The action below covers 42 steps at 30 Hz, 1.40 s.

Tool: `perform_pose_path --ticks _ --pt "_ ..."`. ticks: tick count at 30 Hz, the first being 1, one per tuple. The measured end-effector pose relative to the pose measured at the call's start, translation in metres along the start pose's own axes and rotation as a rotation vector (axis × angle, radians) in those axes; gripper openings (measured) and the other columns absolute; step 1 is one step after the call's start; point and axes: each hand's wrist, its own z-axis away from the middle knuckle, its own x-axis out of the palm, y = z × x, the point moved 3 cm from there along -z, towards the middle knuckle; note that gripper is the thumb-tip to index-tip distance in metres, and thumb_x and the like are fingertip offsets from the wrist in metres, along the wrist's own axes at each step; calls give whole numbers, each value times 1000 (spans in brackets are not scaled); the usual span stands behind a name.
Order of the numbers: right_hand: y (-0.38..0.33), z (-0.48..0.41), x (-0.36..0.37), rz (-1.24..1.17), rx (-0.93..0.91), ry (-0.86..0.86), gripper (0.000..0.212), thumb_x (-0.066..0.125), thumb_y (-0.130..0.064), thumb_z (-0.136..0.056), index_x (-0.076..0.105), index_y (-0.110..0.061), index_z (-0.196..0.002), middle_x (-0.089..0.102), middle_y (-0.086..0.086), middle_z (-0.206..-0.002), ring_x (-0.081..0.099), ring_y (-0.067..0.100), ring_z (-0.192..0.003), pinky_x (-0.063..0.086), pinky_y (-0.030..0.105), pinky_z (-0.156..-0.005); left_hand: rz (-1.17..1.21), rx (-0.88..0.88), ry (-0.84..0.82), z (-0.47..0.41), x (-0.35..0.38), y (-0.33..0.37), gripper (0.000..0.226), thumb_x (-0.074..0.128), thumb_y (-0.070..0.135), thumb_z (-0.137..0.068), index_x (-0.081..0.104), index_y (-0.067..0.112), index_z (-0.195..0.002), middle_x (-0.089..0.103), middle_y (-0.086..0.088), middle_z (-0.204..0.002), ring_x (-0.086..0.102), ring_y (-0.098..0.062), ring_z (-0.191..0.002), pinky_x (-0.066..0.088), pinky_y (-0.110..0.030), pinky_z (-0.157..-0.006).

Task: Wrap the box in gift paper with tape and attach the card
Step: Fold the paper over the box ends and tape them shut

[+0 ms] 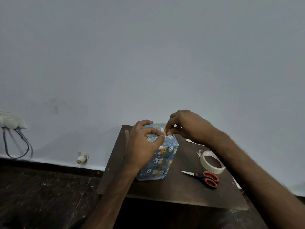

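A box wrapped in blue gift paper with small animal prints [162, 160] stands upright on a small dark brown table [181, 190]. My left hand [142, 146] grips the box's upper left side, fingers curled over the top fold. My right hand [184, 126] pinches the paper at the top edge, where a small whitish piece, possibly tape, shows under the fingertips. A roll of pale tape [212, 161] lies to the right of the box. A white sheet [189, 140], perhaps the card, peeks out behind my right wrist.
Scissors with red-and-black handles [203, 178] lie in front of the tape roll, blades pointing left. The table stands against a pale blue wall. On the left, a wall socket with hanging cables [14, 134] and a small white fitting [82, 157] sit above the dark floor.
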Motion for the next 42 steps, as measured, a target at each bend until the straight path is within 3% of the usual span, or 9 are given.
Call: perform_pose_path --ticks 9,13,18,24,28,30,32,37,42 --pt "-10 -8 -7 71 119 -125 7 73 -19 -89 77 -24 -91 70 -8 -94 50 -6 -53 31 18 -53 -6 28 0 0 3 1 10 76 44 -82 66 44 -78 46 27 -123 21 37 -104 32 -59 -112" --pt "-11 -2 -10 39 141 -178 8 72 -25 -90 76 -27 -97 67 -8 -105 55 3 -76 42 26 -65 -7 20 18 0 3 -1 7 75 44 -83 73 37 -84 49 25 -127 17 39 -104 31 -59 -112" --pt "-13 27 -6 90 177 -246 41 53 -12 -100 62 -35 -132 47 -3 -123 41 16 -113 46 40 -96 -8 10 24 -1 4 -3 12 74 44 -82 76 34 -87 50 24 -129 20 36 -100 30 -58 -113" --pt "-33 50 16 183 305 -168 47 41 -28 -105 36 -43 -148 39 2 -128 35 24 -120 44 43 -95 2 1 26 -3 4 -3 7 74 43 -82 73 37 -86 50 24 -128 31 13 -104 29 -58 -114" --pt "-11 47 7 -266 319 14 34 47 -28 -104 59 -37 -135 53 0 -118 53 16 -110 44 31 -96 57 9 33 1 -1 0 11 76 37 -82 67 38 -90 53 23 -126 44 2 -118 31 -61 -112" --pt "-2 50 4 -428 326 206 33 47 -33 -103 59 -38 -134 57 -4 -115 58 8 -102 46 23 -93 69 12 37 3 0 1 18 76 33 -82 63 36 -94 54 23 -124 45 2 -116 33 -61 -110" --pt "-6 54 16 -411 272 173 39 42 -46 -102 52 -41 -140 54 -4 -126 53 10 -114 42 18 -97 84 -2 47 5 0 2 22 75 34 -82 60 36 -98 54 23 -121 45 3 -112 35 -60 -109" --pt "-12 62 51 -158 352 -32 43 31 -54 -102 30 -58 -145 30 -6 -156 22 22 -144 30 53 -114 139 -22 52 5 2 3 26 72 43 -78 55 42 -98 52 24 -125 47 -2 -118 35 -61 -109" --pt "-11 59 40 -895 339 110 39 57 -31 -100 54 -44 -137 67 -17 -119 63 6 -111 52 18 -85 306 -31 30 10 -3 5 51 78 30 -86 51 25 -129 44 12 -144 51 -10 -129 43 -38 -109"
